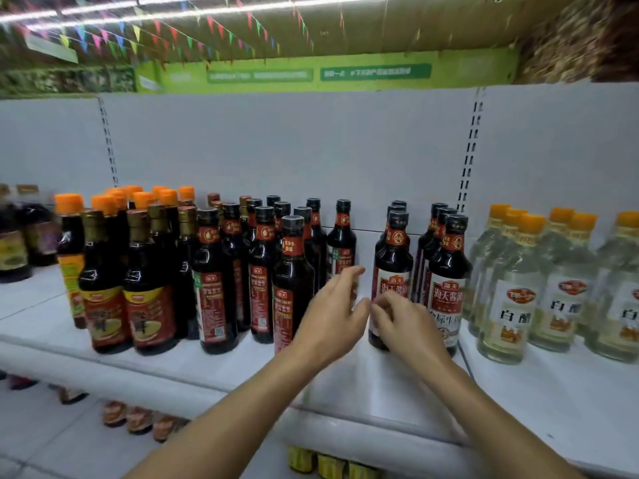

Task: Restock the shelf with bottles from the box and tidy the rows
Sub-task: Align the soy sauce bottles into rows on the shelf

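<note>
Nearest, both forearms reach over the shelf (pixel 363 382) lip. The left hand (pixel 332 305) is released, fingers loose, holding nothing, in the gap between rows. The right hand (pixel 406 326) lies curled against the front soy bottle (pixel 394 267) standing on the shelf; whether it truly grasps, I cannot tell. Best to grip low, slide it level with its neighbour (pixel 449 271), label forward, then fill the gap behind

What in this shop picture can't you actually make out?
Head view only.
Box: outside the frame.
Green sign writing: blurred.
Front soy bottle lower label: covered by the right hand; whether its fingers grip is unclear.
Lower-shelf jars: mostly hidden by the shelf edge.
Far-left bottles: blurred.
</note>
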`<state>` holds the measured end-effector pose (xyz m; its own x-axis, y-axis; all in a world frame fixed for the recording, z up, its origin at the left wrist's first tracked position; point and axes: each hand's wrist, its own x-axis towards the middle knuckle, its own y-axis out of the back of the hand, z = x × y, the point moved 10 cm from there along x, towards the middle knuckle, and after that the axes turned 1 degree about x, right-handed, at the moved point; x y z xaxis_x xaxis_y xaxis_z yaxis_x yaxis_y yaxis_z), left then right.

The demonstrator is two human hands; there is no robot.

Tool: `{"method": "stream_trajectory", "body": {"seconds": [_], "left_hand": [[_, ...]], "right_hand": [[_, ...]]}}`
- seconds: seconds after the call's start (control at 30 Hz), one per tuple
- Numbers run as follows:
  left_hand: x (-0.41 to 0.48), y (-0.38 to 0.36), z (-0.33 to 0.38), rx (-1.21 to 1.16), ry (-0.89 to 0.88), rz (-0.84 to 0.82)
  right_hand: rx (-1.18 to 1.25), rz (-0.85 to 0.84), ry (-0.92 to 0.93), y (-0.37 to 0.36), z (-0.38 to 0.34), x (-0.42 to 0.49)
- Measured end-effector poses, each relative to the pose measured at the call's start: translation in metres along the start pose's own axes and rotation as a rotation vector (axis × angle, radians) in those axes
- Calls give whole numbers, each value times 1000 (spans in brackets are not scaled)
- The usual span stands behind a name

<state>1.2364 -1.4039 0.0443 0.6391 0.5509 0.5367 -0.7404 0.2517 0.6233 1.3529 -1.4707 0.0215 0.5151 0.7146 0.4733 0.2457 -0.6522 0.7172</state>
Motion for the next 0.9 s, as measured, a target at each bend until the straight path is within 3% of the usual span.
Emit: {"method": "stream_trajectory", "body": {"seconds": [0.3, 0.57, 0.77, 0.9], "left_hand": [[39, 72, 57, 169, -226, 95], [73, 125, 68, 204, -329, 103], [107, 133, 44, 268, -243, -75], [128, 132, 23, 122, -145, -211]], "right_hand": [[106, -124, 134, 28, -62, 37], [37, -130, 227, 53, -105, 65], [-83, -121, 231, 56, -124, 93], [-171, -110, 205, 56, -132, 112]]}}
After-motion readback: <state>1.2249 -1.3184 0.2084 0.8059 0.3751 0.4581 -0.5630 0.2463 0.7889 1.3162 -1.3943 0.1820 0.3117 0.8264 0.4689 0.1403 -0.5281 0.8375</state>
